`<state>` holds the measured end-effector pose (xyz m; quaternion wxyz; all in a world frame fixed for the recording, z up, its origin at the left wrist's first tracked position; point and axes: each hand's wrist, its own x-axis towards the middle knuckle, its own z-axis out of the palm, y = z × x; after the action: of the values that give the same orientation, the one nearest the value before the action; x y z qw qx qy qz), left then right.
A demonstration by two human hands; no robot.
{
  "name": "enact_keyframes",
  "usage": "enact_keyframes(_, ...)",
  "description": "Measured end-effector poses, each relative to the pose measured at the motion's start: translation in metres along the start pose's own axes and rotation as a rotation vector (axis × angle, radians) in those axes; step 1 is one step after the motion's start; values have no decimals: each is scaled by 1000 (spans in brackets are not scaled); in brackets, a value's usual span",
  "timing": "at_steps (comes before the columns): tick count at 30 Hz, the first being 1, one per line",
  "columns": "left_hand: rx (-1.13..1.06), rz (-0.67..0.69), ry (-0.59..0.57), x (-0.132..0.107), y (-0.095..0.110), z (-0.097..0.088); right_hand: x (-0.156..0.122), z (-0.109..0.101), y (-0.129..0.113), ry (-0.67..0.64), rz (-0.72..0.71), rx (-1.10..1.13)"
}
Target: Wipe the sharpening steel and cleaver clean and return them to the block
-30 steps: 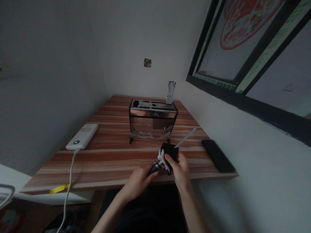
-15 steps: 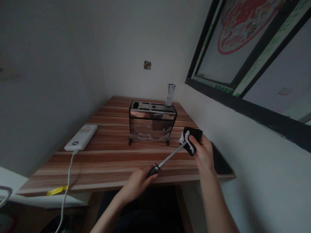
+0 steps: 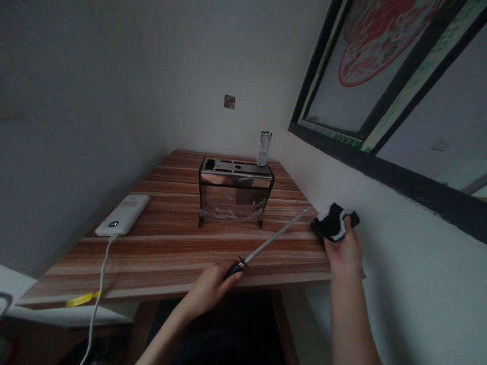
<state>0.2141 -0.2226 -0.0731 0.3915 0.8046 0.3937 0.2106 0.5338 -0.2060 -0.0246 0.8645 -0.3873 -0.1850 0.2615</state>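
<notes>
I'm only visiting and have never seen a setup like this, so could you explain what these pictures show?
There is no robot here, just a person using two bare hands. Every picture comes from one camera worn on the head, looking forward and down.

The left hand grips the dark handle of a slim metal rod. The right hand holds a black-and-white cloth, apart from the handle.

On the striped wooden table stands a slotted block, with a wrapped handle-like piece sticking up from its top. To its left lies a white device with a cable attached.
</notes>
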Motion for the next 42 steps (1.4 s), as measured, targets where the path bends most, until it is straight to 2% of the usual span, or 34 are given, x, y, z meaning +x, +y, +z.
enact_keyframes(4, -34, 21, 25, -1, 1, 1, -42, -13, 34, -86, 258, 19)
enact_keyframes(8, -35, 11, 66, 0, 0, 3, -97, -11, 60, -204, 467, -22)
enact_keyframes(11, -6, 0, 95, 0, -1, 5, -130, -2, 67, -286, 537, -71)
enact_keyframes(14, -20, 17, 115, 1, -2, 7, -148, 6, 68, -286, 522, -115)
enact_keyframes(18, -53, 20, 152, 2, -4, 10, -161, 10, 69, -247, 433, -265)
enact_keyframes(26, -71, 8, 130, 1, -6, 11, -173, 21, 73, -458, 313, -438)
enact_keyframes(33, -42, -8, 110, 2, -8, 12, -170, 23, 74, -465, 348, -436)
enact_keyframes(42, 20, 3, -33, 3, -2, 2, -169, 20, 78, -420, 340, -440)
